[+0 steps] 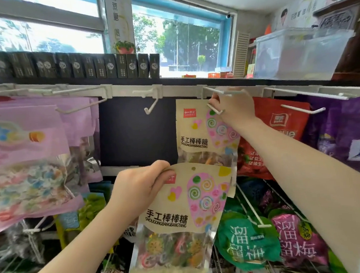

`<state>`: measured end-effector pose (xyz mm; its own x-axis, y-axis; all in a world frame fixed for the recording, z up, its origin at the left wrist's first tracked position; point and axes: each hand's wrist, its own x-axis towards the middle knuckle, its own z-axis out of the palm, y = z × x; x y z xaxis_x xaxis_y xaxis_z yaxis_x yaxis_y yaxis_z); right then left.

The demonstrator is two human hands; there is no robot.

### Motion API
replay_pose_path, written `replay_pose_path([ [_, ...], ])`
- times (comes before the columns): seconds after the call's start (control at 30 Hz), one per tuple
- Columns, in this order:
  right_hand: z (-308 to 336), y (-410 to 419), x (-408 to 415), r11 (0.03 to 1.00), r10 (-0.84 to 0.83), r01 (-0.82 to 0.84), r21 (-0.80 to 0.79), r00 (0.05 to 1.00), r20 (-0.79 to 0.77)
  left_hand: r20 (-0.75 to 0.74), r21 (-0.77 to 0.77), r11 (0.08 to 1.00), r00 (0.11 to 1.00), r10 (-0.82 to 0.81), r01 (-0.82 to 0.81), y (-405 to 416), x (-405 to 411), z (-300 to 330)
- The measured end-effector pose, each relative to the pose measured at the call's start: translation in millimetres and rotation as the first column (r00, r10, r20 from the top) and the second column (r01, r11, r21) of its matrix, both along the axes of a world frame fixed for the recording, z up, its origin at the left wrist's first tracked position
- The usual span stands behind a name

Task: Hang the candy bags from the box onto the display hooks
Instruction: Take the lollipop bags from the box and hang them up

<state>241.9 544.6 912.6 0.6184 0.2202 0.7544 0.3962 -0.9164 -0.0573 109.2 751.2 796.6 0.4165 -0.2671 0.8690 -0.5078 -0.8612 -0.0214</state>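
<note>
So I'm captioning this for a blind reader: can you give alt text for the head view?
A person's right hand holds a lollipop bag at a white hook on a shop rack, while the left hand grips a second, matching bag lower down. Pink, red, purple and green candy bags hang around them, with dark boxes shelved above by a window.

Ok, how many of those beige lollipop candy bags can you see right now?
2. One beige lollipop candy bag hangs at the white display hook where the right hand is; the other beige lollipop bag is gripped by the left hand. More may be hidden.
</note>
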Motion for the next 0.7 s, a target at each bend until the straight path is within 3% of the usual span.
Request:
replay_pose_path([
  [0.13,-3,2,-2,0.985,0.053,-0.056,0.163,0.998,0.027,-0.049,-0.179,0.979,0.993,-0.107,0.096,1,-5,0],
  [0.23,-5,-8,-35,0.947,0.191,-0.201,0.249,0.98,0.063,0.005,-0.202,0.97,0.991,-0.136,0.134,-3,-10,6],
  [0.37,-3,-28,-88,0.865,0.463,-0.411,0.287,0.874,-0.144,0.038,-0.215,0.961,0.984,-0.172,0.176,-15,-9,15],
  [0.47,1,-37,-112,0.781,0.58,-0.484,0.394,0.796,-0.174,0.066,-0.293,0.93,0.975,-0.214,0.224,-28,-9,24],
  [0.53,3,-41,-121,0.804,0.573,-0.46,0.376,0.768,-0.286,0.087,-0.336,0.91,0.97,-0.228,0.244,-36,-9,30],
  [0.6,1,-42,-128,0.867,0.497,-0.434,0.244,0.776,-0.388,0.08,-0.353,0.902,0.969,-0.234,0.247,-43,-9,35],
  [0.7,0,-43,-132,0.892,0.451,-0.42,0.164,0.812,-0.371,0.019,-0.446,0.861,0.965,-0.263,0.244,-51,-11,38],
])
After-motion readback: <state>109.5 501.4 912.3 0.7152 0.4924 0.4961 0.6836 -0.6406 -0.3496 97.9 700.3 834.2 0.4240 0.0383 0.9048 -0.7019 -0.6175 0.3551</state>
